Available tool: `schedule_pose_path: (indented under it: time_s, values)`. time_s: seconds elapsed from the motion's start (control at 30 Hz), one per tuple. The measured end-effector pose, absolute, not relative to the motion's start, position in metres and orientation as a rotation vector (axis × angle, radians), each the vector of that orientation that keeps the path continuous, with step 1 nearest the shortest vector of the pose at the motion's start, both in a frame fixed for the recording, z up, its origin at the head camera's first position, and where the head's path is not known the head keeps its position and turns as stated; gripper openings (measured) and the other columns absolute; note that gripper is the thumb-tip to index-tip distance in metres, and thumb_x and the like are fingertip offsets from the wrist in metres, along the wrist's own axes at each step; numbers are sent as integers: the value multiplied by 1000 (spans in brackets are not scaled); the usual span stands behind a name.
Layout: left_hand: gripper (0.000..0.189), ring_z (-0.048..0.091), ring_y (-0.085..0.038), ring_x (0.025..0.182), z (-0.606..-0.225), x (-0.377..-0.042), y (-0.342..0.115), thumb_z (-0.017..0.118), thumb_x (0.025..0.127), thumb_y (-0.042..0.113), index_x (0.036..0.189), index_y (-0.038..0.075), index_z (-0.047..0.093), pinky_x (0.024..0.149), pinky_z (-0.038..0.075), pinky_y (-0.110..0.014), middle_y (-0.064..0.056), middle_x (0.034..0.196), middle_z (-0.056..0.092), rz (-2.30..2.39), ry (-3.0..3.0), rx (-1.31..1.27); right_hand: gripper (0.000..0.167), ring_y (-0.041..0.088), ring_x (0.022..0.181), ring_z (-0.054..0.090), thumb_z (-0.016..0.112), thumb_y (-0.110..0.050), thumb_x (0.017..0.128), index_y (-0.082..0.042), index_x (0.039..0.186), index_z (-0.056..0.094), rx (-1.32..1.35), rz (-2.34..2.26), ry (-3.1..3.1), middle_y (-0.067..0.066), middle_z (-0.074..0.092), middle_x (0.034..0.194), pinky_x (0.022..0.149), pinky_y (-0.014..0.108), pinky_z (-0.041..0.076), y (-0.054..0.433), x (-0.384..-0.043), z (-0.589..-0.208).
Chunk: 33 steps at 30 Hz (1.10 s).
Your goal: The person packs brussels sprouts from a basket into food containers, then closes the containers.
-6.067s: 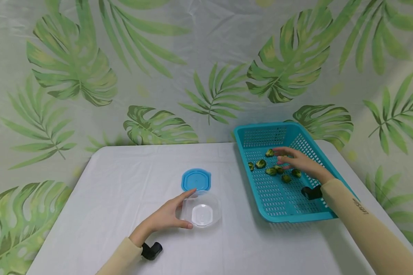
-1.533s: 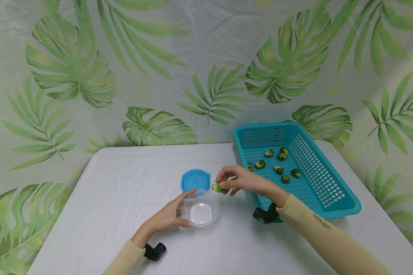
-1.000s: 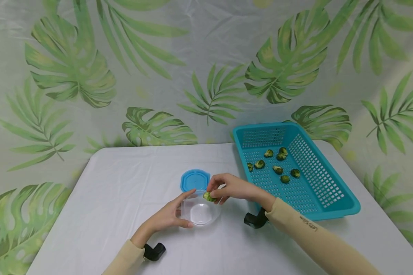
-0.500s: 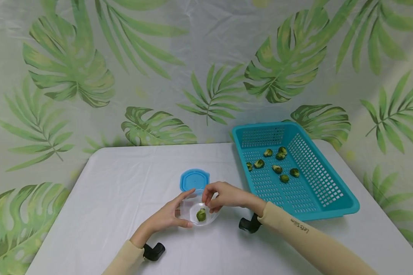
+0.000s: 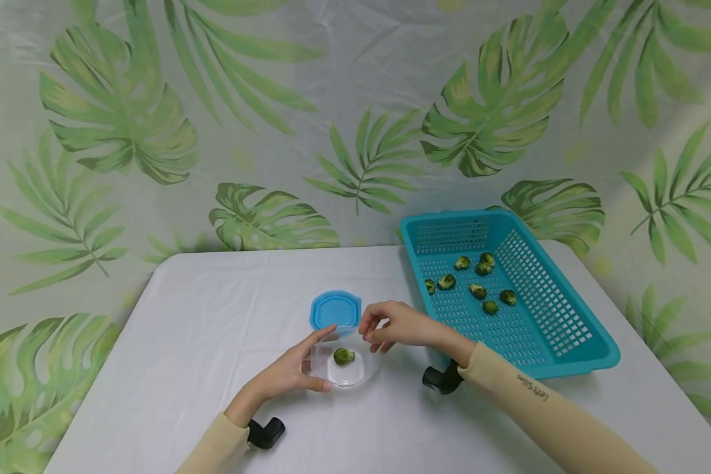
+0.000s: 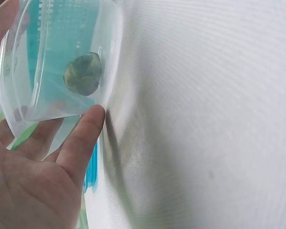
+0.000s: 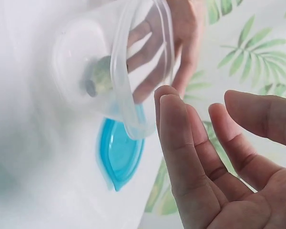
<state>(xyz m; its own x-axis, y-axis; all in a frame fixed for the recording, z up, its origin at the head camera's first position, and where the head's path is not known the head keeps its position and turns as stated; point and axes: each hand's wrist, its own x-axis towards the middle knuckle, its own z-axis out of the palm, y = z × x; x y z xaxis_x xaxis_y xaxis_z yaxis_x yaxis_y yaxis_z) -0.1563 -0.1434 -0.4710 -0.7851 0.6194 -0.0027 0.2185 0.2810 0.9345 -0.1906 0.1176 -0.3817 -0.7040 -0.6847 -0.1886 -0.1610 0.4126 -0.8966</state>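
Observation:
A clear plastic food container (image 5: 364, 368) stands on the table with one Brussels sprout (image 5: 343, 356) lying in it. My left hand (image 5: 290, 370) holds the container from the left side, thumb at its front and fingers at its back; the left wrist view shows the fingers (image 6: 81, 143) against its wall. Over the container's right rim hovers my right hand (image 5: 398, 324), its fingers loosely bent. Nothing sits between those fingers (image 7: 178, 138) in the right wrist view. Just behind the container lies a blue lid (image 5: 335, 309).
A turquoise perforated basket (image 5: 569, 316) stands at the right back of the table, with several Brussels sprouts (image 5: 477, 291) scattered inside. The table (image 5: 225, 303) has a white cloth, and a leaf-patterned curtain (image 5: 355, 85) hangs right behind it.
My right hand came from the basket with a sprout and let it drop into the container, where it rolled back slightly. The hand has since lifted a little to the right. The left hand stayed.

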Motion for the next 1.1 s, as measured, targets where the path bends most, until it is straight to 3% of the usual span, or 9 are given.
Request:
schedule_pose_path:
  time_s: [0.73, 1.1]
  values:
    - [95, 25, -33, 138, -473, -155, -144, 79, 79, 20, 153, 11, 21, 100, 36, -57, -12, 149, 35, 1526, 2178, 773, 23, 37, 95, 63, 57, -13, 96, 4, 112, 57, -614, -1479, 2078, 17, 60, 106, 81, 46, 53, 178, -206, -352]
    - [94, 26, -33, 138, -473, -156, -144, 80, 78, 20, 153, 12, 22, 100, 36, -56, -12, 149, 36, 1525, 2189, 766, 33, 40, 99, 60, 56, -10, 97, 13, 119, 49, -604, -1634, 2060, 25, 57, 113, 85, 47, 51, 222, -221, -353]
